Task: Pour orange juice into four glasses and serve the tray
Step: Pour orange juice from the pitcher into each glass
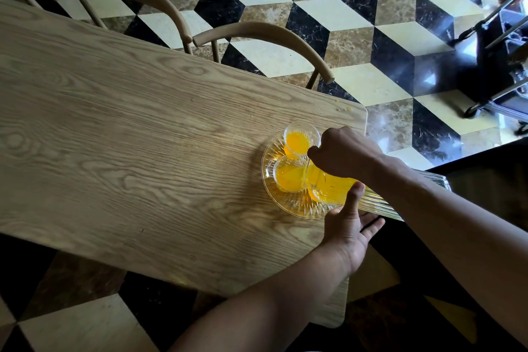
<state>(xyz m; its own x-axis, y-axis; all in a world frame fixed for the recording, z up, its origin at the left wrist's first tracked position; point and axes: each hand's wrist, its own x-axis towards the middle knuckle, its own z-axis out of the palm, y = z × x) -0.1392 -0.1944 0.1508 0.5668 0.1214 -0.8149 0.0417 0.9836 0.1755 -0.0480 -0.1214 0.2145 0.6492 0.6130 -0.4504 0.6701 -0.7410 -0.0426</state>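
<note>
A wooden table point(143, 128) carries a cut-glass tray point(274, 203) near its right end. A ribbed pitcher point(380, 203) lies tilted over it, long axis running right to left, mouth toward a glass point(288, 173). The right hand point(343, 151) grips its neck; the left hand's point(347, 226) spread fingers cradle its body.

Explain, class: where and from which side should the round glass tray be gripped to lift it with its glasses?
Grip the glass tray by its bare rim at two opposite sides, fingers under the rim. It is flat, round, and its middle is crowded with juice glasses, so only the rim is free. Probably wait until the ribbed pitcher clears the near side.
</note>
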